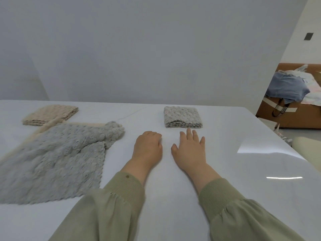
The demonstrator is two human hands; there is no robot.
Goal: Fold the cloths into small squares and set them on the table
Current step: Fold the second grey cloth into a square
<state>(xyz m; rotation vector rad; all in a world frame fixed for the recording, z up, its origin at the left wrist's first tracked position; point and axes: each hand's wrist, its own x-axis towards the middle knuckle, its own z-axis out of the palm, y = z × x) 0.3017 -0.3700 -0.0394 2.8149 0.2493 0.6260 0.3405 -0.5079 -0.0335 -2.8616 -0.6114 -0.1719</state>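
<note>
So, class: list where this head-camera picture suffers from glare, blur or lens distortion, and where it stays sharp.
Head view: glare whitens the table at right, with a thin bright streak nearer the camera; head view: the unfolded grey cloth looks soft, the folded grey cloth crisper; head view: the wide lens stretches the sleeves at the bottom.

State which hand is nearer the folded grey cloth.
Right. The right hand lies just in front of the folded grey cloth, close to its near edge; the left hand sits further left, apart.
</note>
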